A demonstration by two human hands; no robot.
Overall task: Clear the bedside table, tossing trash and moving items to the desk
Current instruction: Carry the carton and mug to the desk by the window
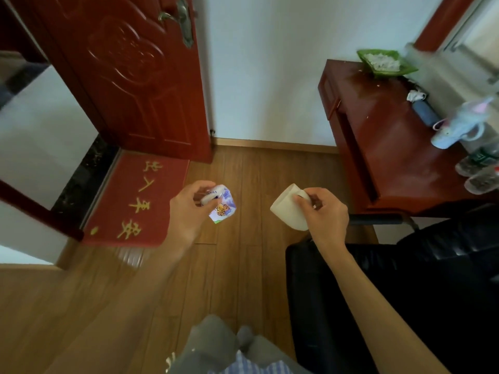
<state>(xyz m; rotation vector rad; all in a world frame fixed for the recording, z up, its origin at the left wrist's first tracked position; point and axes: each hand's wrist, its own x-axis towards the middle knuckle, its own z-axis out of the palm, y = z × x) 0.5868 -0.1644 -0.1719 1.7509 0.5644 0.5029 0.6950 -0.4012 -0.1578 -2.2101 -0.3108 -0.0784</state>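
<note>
My left hand (pixel 189 209) holds a crumpled white and purple carton (pixel 222 205) above the wooden floor. My right hand (pixel 324 214) grips a cream mug (pixel 287 209) by its handle, tilted with its mouth toward the lower left. Both hands hang in the air at mid-frame, left of the dark red desk (pixel 383 147) that stands against the white wall at the right.
On the desk lie a green dish (pixel 383 63), a blue roll (pixel 426 112), a pale blue toy (pixel 456 125) and clear plastic bottles (pixel 478 168). A black leather chair (pixel 405 279) stands at the lower right. A red doormat (pixel 135 201) and an open red door (pixel 129 76) are at the left.
</note>
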